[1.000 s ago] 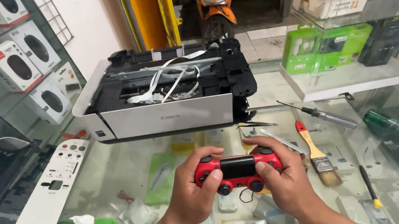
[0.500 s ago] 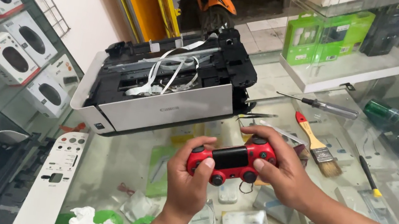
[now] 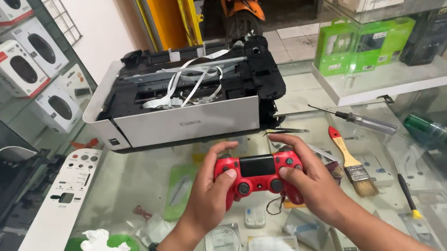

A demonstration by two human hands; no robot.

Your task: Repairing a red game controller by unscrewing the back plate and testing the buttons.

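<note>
A red game controller [image 3: 256, 173] with a black touchpad and black sticks is held just above the glass counter [image 3: 135, 183], in the middle of the head view. My left hand [image 3: 211, 193] grips its left handle with the thumb on the left side. My right hand [image 3: 306, 179] wraps the right handle, thumb resting on the buttons. Right behind the controller sits an opened printer [image 3: 185, 98], its cover off, with white ribbon cables across its black inside.
A paintbrush [image 3: 352, 163], a long screwdriver [image 3: 354, 119], a green-handled screwdriver [image 3: 437, 132] and a small yellow-tipped tool [image 3: 407, 195] lie to the right. A white printer panel [image 3: 66, 196] and crumpled tissue [image 3: 101, 248] lie at lower left. Boxed computer mice [image 3: 17, 57] fill the left display.
The view has shifted slightly; the controller and both hands now sit a little lower and to the right in the frame. Both hands keep their hold on the controller.
</note>
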